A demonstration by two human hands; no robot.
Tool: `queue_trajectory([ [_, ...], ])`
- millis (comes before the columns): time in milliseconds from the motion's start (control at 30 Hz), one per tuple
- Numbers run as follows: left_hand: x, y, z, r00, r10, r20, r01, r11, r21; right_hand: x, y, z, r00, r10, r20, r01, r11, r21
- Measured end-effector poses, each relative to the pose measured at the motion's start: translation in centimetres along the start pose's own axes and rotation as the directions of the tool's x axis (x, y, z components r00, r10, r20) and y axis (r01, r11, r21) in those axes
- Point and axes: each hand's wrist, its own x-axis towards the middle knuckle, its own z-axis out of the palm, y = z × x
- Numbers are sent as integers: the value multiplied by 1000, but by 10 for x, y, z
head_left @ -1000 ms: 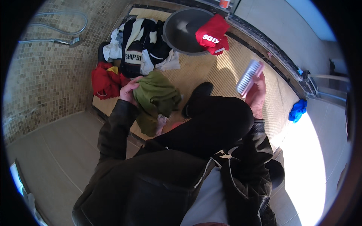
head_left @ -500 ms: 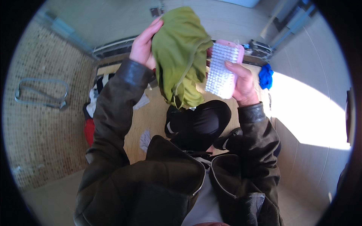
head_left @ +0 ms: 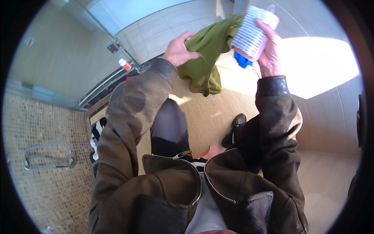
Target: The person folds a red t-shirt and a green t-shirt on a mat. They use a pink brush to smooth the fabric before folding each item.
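Observation:
My left hand (head_left: 181, 50) grips an olive-green garment (head_left: 206, 50) at its left side, the thumb pressed over the fabric. The garment stretches toward the upper right, and its loose, seamed lower end hangs down. In my right hand (head_left: 269, 50) is a pink-backed block with a white tufted face (head_left: 251, 33), much like a scrubbing brush. My right thumb lies across the white tufts, and the other fingers are behind it. The garment's right end meets the block's left edge; whether my right fingers also hold the cloth is hidden.
A ribbed beige mat (head_left: 202, 117) covers the floor. Beyond my hands lies a blue cloth (head_left: 242, 59). At the left are black-and-white clothes (head_left: 97, 134), a metal hose loop (head_left: 48, 156), a glass door (head_left: 74, 46) and an orange-and-white bottle (head_left: 124, 64). A tiled wall stands right.
Both hands have shifted right with the garment and block; the right one is raised. The garment is pulled out sideways instead of hanging bunched. My view has turned, bringing the bottle in.

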Motion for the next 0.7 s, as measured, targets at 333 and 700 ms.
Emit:
queue_trajectory([
  [333,6,-36,83,981,-60,-183,120,933,338,-5,40,-23,966,257,22,-258,960,112],
  [700,-6,-114,134,900,-427,-91,436,893,115,21,51,-27,987,116,109,-150,906,397],
])
